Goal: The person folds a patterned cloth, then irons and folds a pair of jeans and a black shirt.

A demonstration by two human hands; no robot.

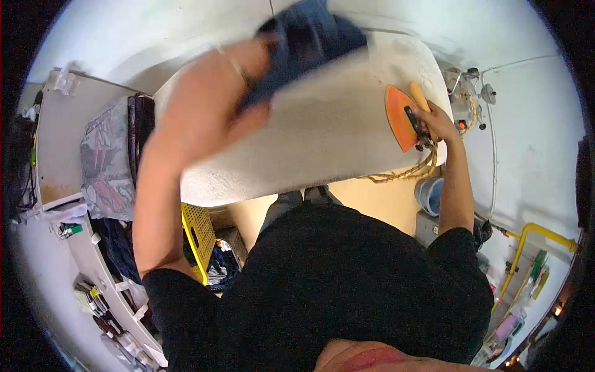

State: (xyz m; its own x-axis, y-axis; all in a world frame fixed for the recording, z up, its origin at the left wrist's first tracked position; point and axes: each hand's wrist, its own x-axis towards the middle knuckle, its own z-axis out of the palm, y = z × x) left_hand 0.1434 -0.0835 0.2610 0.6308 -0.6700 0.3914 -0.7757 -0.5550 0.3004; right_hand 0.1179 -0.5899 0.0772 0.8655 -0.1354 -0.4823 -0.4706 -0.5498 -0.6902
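Note:
Smeared by motion, my left hand [245, 77] grips a dark blue cloth garment [319, 40] and holds it up over the far side of the pale padded ironing board [322, 133]. The garment is blurred as well, and its far part reaches past the board's back edge. At the right end of the board, my right hand [437, 121] is closed around the handle of an iron with an orange body [398, 118]. A braided yellowish cord [409, 173] trails from the iron along the board's near edge.
Folded clothes [108, 161] lie on a shelf at the left. Below the board stand a yellow plastic basket [198, 239] and a bluish bucket [429, 195]. A metal fixture [465, 99] with cords is on the right wall, and a yellow pipe [527, 239] runs lower down.

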